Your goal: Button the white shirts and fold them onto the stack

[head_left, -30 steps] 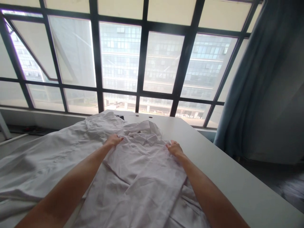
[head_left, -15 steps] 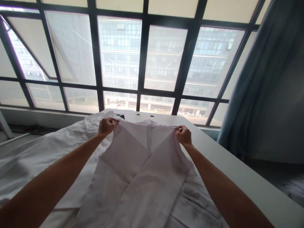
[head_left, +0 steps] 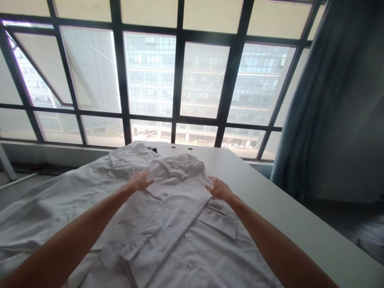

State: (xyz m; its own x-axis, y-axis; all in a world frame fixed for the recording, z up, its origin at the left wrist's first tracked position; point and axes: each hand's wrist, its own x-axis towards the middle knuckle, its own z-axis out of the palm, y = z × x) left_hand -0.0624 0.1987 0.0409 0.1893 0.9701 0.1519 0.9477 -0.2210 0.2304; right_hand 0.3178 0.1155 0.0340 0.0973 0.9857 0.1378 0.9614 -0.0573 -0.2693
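Note:
A white shirt (head_left: 177, 212) lies on the white table (head_left: 288, 212), its crumpled collar (head_left: 175, 166) pointing away from me and a sleeve folded across the front. My left hand (head_left: 138, 182) rests flat on the shirt's left shoulder, fingers stretched out. My right hand (head_left: 218, 189) lies on the right shoulder with its fingers spread on the cloth. Neither hand holds any cloth.
A second white garment (head_left: 60, 200) is spread over the table's left side, partly under the shirt. A small dark object (head_left: 152, 149) sits at the far edge. Behind stands a large black-framed window (head_left: 180, 80); a blue-grey curtain (head_left: 330, 100) hangs at the right.
Half a second ago both hands pinched the shirt's shoulders and held it lifted; now the shirt lies back on the table and the hands rest flat on it.

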